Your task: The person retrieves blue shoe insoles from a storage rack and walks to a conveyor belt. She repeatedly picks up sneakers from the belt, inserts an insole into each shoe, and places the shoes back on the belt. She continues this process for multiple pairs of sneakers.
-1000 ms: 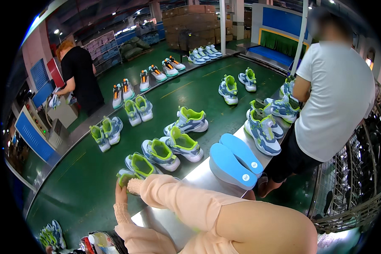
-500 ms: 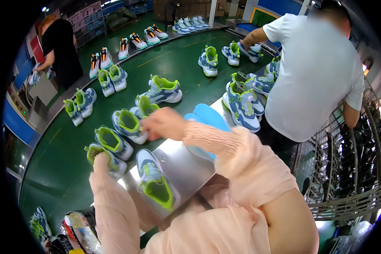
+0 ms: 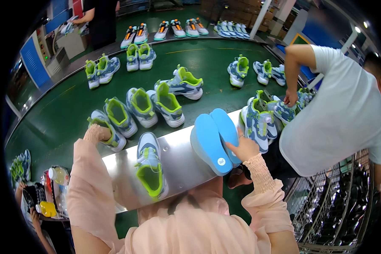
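My left hand [image 3: 101, 133] reaches into the green-lined opening of a blue-grey sneaker [image 3: 116, 142] at the left end of a near row; the shoe hides its fingers. To the right, my right hand [image 3: 244, 149] is at a stack of light blue insoles [image 3: 208, 142], thumb and forefinger apart, the thumb touching the insole edge. Some of its fingers are out of sight. Between my arms, a single sneaker [image 3: 149, 165] lies on the metal plate [image 3: 178, 169], its green opening toward me. More sneakers of this kind [image 3: 142, 108] stand along the plate's far side.
The green table [image 3: 156, 72] carries further sneaker pairs, with orange-laced shoes [image 3: 163, 30] along its far edge. At right, a co-worker in a white shirt [image 3: 334, 114] handles sneakers [image 3: 258, 122]. A wire rack [image 3: 326, 203] stands at lower right. Bottles [image 3: 59, 175] are at lower left.
My right hand has moved from the sneaker row rightward to the insoles. My left hand remains in its sneaker. The view has turned, and the co-worker's arm has drawn back toward the nearer sneakers.
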The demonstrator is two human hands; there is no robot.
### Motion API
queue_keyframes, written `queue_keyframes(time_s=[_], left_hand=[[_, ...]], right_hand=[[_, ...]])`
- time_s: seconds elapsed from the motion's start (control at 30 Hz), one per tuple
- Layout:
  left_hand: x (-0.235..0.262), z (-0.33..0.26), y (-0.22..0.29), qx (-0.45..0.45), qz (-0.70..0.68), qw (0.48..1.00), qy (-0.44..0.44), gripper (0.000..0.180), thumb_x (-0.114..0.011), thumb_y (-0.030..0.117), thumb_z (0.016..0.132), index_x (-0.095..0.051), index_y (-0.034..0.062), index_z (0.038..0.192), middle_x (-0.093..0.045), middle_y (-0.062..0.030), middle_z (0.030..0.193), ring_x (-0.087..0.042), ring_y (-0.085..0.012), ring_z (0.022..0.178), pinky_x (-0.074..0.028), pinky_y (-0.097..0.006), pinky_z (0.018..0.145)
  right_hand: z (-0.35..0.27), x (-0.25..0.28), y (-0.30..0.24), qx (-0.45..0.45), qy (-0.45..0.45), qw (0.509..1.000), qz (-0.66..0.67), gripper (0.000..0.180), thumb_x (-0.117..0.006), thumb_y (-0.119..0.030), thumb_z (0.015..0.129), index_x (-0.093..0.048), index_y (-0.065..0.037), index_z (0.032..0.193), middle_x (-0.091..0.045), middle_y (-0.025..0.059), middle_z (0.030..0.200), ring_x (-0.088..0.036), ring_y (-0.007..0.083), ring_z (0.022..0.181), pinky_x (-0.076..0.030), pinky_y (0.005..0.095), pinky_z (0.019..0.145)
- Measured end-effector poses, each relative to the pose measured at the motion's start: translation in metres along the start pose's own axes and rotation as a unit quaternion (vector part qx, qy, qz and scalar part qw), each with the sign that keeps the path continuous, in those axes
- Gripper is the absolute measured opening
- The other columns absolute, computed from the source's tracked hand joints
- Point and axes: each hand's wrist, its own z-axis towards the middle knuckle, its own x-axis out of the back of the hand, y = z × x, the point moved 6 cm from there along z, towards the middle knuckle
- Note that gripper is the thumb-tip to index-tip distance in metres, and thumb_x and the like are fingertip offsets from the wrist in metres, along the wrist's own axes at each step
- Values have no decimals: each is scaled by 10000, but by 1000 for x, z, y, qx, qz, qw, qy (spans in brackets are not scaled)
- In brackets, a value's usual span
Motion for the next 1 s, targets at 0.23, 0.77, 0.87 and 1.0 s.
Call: queue_keyframes(time_s=[0.23,0.77,0.87,1.0], left_hand=[[-5,44,-13,82,-105,969,-207,119,-580,145,739,-684,87,752,-657,-84,807,-624,-207,738,-493,-343,621],[-12,51,-70,249,-486,797,257,551,-567,269,826,-359,71,1297,-541,-237,1145,-537,-387,1029,-440,-420,866],[-94,44,-110,293,-538,720,327,428,-532,245,853,-468,36,1222,-567,-226,1108,-544,-359,1031,-422,-394,876],[-62,56,-80,251,-514,736,362,327,-548,256,848,-571,10,1062,-634,-180,779,-620,-279,687,-459,-346,610]], right_hand=[[24,-12,-7,22,-32,998,42,909,-620,-504,700,-229,-46,1381,-602,269,963,-597,394,884,-466,437,775],[57,46,-352,514,-63,847,119,354,-569,-393,804,-604,-176,1081,-614,48,990,-571,168,908,-444,274,814],[63,27,-442,341,-198,916,77,258,-627,-212,724,-666,-248,976,-667,37,927,-640,211,864,-512,334,750],[71,-49,-483,553,43,824,-115,225,-537,-216,756,-682,-77,858,-661,123,864,-634,296,820,-503,373,732]])
